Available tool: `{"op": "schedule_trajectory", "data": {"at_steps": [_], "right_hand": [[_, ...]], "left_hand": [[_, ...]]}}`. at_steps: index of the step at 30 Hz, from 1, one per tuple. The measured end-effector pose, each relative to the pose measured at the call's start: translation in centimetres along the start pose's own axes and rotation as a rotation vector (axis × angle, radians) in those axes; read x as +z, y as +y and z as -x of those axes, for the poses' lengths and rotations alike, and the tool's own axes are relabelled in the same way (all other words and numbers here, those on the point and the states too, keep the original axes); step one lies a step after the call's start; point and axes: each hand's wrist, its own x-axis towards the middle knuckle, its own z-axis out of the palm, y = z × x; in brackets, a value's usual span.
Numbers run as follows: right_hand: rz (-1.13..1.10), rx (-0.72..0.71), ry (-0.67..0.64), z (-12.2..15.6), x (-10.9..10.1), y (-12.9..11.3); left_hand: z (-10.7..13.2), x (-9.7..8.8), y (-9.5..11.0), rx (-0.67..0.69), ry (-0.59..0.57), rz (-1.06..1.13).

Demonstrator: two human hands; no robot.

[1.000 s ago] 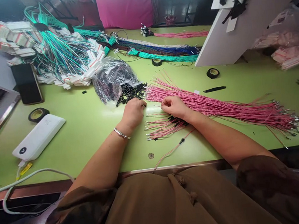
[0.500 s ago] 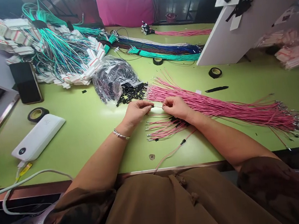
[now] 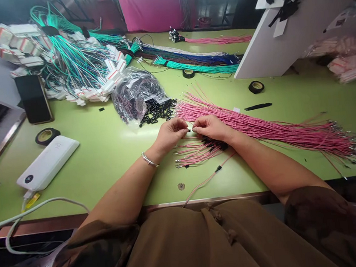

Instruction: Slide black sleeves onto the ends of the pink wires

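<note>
My left hand [image 3: 171, 133] and my right hand [image 3: 210, 127] meet fingertip to fingertip over the green table [image 3: 109, 154]. Both are pinched. Between them sits a small black sleeve [image 3: 190, 130] on the end of a pink wire held by my right hand. A long bundle of pink wires [image 3: 270, 129] runs from my right hand toward the right edge. A smaller group of pink wires with black sleeves [image 3: 196, 153] lies just below my hands. A heap of loose black sleeves [image 3: 158, 111] lies just above my left hand.
A clear bag of dark parts [image 3: 133, 93] lies behind the sleeves. Teal and blue harnesses with white tags [image 3: 70, 64] fill the far left. A white power bank [image 3: 48, 162], tape rolls [image 3: 47, 135], a black phone [image 3: 34, 98] and a white board [image 3: 283, 40] also stand around.
My left hand left the heap of black sleeves and moved right to meet my right hand. The gap between the two hands has closed over the wire's tip.
</note>
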Motion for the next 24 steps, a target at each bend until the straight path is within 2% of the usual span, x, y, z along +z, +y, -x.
{"op": "schedule_trajectory", "data": {"at_steps": [5, 11, 18, 21, 24], "right_hand": [[0.042, 0.02, -0.007, 0.0, -0.5, -0.6], [0.213, 0.082, -0.159, 0.0, -2.6, -0.4], [0.151, 0.112, -0.132, 0.4, -1.5, -1.6], [0.072, 0.157, -0.034, 0.4, -1.6, -2.0], [0.062, 0.106, 0.062, 0.3, -1.7, -1.9]], "left_hand": [[-0.1, 0.3, -0.4, -0.037, -0.015, 0.026], [-0.1, 0.2, -0.3, -0.051, 0.059, -0.009], [-0.1, 0.7, -0.5, 0.006, 0.034, -0.112], [0.0, 0.8, -0.5, -0.02, 0.006, -0.143], [0.2, 0.6, -0.6, -0.067, -0.043, -0.112]]}}
